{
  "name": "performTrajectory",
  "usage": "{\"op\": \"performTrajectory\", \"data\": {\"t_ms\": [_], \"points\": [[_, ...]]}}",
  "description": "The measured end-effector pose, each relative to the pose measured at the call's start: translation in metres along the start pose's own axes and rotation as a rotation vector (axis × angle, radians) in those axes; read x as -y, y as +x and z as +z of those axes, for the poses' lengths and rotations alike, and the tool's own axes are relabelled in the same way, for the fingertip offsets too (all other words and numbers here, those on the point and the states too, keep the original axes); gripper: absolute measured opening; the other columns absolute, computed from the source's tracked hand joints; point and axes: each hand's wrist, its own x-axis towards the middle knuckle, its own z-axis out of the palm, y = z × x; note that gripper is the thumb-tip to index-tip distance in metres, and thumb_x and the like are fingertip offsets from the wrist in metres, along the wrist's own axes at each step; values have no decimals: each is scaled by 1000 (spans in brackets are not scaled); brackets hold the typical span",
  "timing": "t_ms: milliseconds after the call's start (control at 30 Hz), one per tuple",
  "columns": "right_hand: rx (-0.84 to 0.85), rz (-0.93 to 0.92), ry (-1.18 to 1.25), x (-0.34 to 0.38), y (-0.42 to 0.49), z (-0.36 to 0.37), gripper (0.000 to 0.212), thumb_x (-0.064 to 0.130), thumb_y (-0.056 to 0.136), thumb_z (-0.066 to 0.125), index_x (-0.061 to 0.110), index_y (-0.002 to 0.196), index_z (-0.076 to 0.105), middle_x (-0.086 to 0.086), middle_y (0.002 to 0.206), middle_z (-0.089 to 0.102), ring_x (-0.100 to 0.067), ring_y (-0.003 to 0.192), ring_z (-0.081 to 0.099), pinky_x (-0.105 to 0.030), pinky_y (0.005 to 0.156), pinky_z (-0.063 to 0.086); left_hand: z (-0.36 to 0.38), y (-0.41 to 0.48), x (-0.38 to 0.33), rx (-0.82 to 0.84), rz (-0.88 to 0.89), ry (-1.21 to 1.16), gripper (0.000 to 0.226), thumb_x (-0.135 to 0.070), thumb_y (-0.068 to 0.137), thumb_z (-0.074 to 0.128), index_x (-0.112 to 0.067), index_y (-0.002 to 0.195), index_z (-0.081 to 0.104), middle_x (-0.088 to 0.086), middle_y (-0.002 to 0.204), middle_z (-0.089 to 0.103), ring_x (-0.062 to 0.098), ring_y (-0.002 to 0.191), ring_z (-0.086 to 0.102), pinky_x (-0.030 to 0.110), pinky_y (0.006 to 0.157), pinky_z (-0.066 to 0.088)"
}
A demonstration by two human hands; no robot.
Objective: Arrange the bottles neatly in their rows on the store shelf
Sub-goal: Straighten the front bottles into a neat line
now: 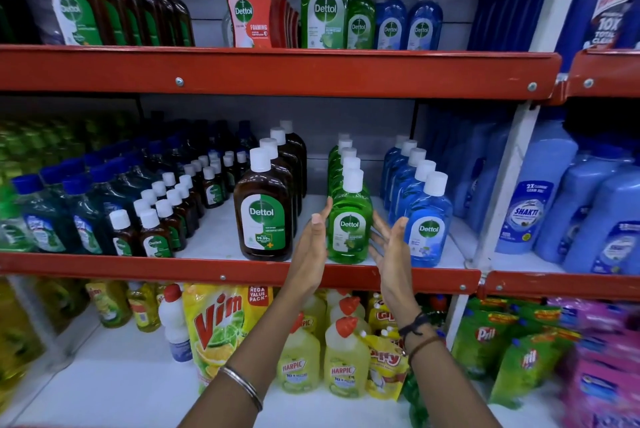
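On the middle shelf point(214, 271) a row of green Dettol bottles point(348, 219) runs back from the front edge. My left hand point(313, 240) is flat and open at the left side of the front green bottle. My right hand point(389, 244) is open at its right side, fingers spread, close to or just touching it. Left of them stands a row of large brown Dettol bottles point(265, 216). On the right is a row of blue Dettol bottles point(427, 226). Small brown bottles point(157, 237) fill two rows further left.
Dark green bottles with blue caps point(48, 219) crowd the left end. Large pale blue bottles point(533, 205) stand past the white upright point(498, 192). The top shelf holds more Dettol bottles point(323, 8). Below are a Vim pouch point(221, 327) and Harpic bottles point(346, 361).
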Motion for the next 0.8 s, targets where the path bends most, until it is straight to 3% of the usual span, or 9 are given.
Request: {"op": "performTrajectory", "data": {"t_ms": [100, 267, 367, 467, 567, 667, 733, 800], "points": [[-6, -10, 6, 0, -1, -1, 109, 97, 52, 32, 24, 131, 52, 19, 111, 59, 4, 107, 55, -14, 87, 47, 2, -1, -1, -11, 7, -1, 61, -95, 70, 20, -73, 125, 35, -19, 147, 35, 13, 139, 39, 53, 112, 38], [30, 9, 13, -1, -1, -3, 111, 97, 52, 32, 24, 134, 48, 8, 124, 56, -9, 120, 52, -28, 104, 40, 6, -1, 3, -54, -1, 20, 57, -94, 72, 20, -75, 124, 34, -17, 145, 40, 13, 137, 41, 52, 112, 38], [41, -11, 25, 1, -5, -6, 112, 96, 54, 31, 23, 138, 44, 4, 138, 50, -12, 128, 47, -26, 106, 36, 11, -3, 3, -115, 42, 60, 65, -91, 77, 17, -64, 133, 35, -26, 144, 38, 6, 139, 36, 47, 117, 33], [-57, -179, 36, 2, -18, -17, 92, 86, 71, 29, 23, 136, 46, 2, 142, 49, -8, 129, 47, -22, 105, 38, 27, -14, -2, -264, 214, 107, 58, -65, 94, 21, -37, 142, 39, -16, 151, 36, 1, 142, 29, 34, 119, 27], [-288, -391, 42, 4, -23, -40, 67, 58, 92, 27, 12, 135, 47, -4, 142, 50, -12, 131, 46, -23, 106, 38, 49, -24, -10, -298, 399, 107, 48, -43, 99, 25, -26, 137, 49, 1, 151, 41, 4, 140, 35, 14, 110, 29], [-429, -398, 49, 10, -13, -65, 59, 49, 94, 24, 15, 137, 46, -4, 146, 45, -11, 134, 41, -16, 103, 38, 75, -25, -17, -135, 431, 96, 54, -58, 99, 21, -30, 136, 50, -6, 148, 45, 7, 139, 37, 24, 113, 30], [-419, -277, 65, 12, -2, -81, 62, 57, 91, 21, 24, 139, 43, 0, 150, 39, -9, 136, 37, -28, 112, 33, 93, -19, -21, -26, 312, 48, 61, -73, 93, 18, -41, 135, 47, -15, 148, 42, 0, 139, 33, 29, 115, 28], [-329, -150, 71, 12, 7, -93, 81, 78, 80, 20, 28, 141, 39, 1, 152, 37, -13, 137, 35, -39, 114, 29, 107, -11, -22, 23, 140, -41, 64, -85, 82, 18, -53, 133, 40, -30, 145, 34, -8, 137, 30, 37, 118, 27]]}}
